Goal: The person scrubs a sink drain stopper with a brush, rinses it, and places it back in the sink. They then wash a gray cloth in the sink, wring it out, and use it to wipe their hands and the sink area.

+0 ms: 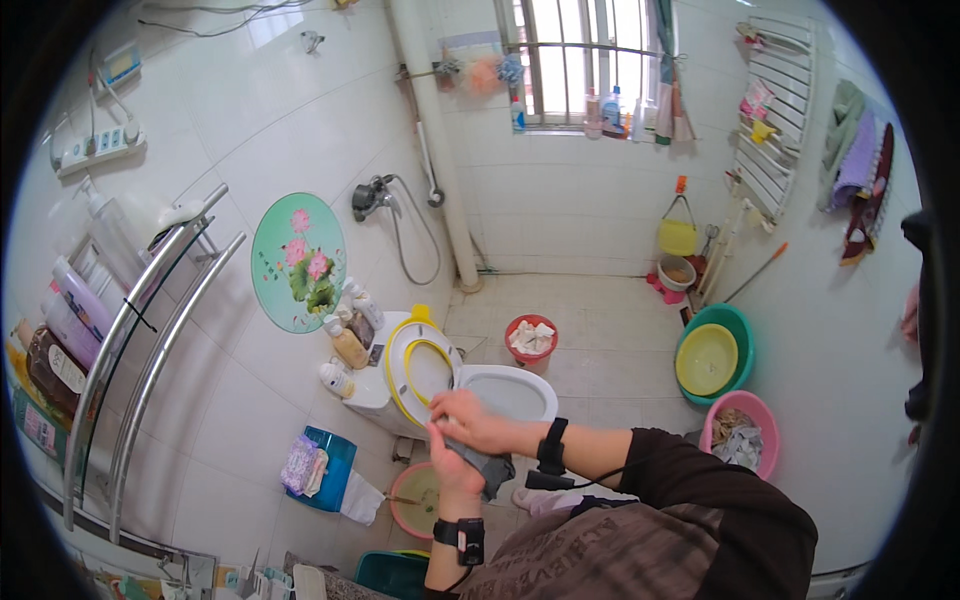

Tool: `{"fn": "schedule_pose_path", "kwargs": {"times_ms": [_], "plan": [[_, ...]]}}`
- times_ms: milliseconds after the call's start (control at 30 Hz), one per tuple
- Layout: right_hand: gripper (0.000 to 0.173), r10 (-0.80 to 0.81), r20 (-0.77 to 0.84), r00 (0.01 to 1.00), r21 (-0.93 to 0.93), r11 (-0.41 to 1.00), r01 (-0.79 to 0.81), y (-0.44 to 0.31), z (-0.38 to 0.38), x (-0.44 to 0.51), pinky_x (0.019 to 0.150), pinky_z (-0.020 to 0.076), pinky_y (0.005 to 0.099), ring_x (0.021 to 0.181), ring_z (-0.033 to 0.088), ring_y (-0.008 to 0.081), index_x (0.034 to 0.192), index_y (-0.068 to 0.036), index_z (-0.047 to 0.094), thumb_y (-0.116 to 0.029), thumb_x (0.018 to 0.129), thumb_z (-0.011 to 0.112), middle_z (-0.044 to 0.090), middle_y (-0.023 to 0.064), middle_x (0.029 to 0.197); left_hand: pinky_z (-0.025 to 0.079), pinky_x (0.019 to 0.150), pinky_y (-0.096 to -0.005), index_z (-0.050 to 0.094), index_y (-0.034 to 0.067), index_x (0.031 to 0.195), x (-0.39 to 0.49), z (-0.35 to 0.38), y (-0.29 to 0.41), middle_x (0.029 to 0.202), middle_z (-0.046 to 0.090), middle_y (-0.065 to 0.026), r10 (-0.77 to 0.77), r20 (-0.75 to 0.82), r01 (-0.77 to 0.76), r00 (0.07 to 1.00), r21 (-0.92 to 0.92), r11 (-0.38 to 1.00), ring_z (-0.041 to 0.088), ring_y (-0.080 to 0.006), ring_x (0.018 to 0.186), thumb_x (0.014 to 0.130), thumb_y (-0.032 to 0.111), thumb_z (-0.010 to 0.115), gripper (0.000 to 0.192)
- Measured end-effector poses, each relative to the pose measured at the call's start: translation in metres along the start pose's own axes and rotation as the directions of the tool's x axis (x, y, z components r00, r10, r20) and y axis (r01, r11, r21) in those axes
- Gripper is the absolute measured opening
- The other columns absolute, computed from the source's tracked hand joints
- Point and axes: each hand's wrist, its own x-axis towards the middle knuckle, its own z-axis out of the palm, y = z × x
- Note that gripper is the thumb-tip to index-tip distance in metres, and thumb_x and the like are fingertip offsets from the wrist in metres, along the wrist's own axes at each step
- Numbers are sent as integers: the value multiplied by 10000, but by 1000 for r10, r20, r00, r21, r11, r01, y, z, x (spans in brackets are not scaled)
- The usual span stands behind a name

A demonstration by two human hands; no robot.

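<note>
My left hand (457,466) and my right hand (474,422) meet in front of the toilet, fingers close together. A grey cloth (491,471) is gripped between them, its loose end hanging below my right wrist. Some of the cloth is hidden by my fingers. Beyond my hands stands the white toilet bowl (546,390), with its lid and yellow-edged seat (396,367) raised against the tank. Each wrist wears a black strap; the left one carries a small device.
Beyond the toilet stands a red waste bin (533,358) with crumpled paper. Below my hands is a pink basin (405,517). Along the right wall are a teal basin (744,352) and a pink tub (766,450) of laundry. A rail shelf (142,322) juts out at left.
</note>
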Motion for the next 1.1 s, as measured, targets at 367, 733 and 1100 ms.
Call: {"fn": "schedule_pose_path", "kwargs": {"times_ms": [367, 733, 1100], "plan": [[175, -123, -126, 984, -379, 923, 67, -25, -56, -46, 1079, 207, 552, 1237, 454, 284, 1016, -63, 563, -107, 875, 468, 577, 106, 1114, 323, 1060, -398, 311, 141, 1406, -4, 45, -41, 1406, 388, -59, -77, 204, 85, 976, -30, 996, 404, -240, 1271, 887, 692, 277, 758], [178, -107, -28, 994, -324, 942, 92, 10, -118, -77, 1098, 178, 565, 1188, 491, 258, 964, -81, 597, -103, 860, 454, 589, 114, 1078, 339, 1045, -406, 323, 125, 1394, 8, 87, -103, 1381, 407, -85, -67, 177, 65, 982, 20, 998, 407, -261, 1269, 866, 723, 273, 800], [127, -399, 92, 912, -317, 857, 407, 33, -151, -66, 1048, 326, 464, 888, 577, 268, 851, -65, 613, -117, 791, 514, 596, 74, 846, 489, 873, -377, 493, 18, 1210, 17, 85, -115, 1148, 576, -113, -236, 333, 202, 913, 134, 970, 582, -243, 1045, 792, 68, 573, 428]]}}
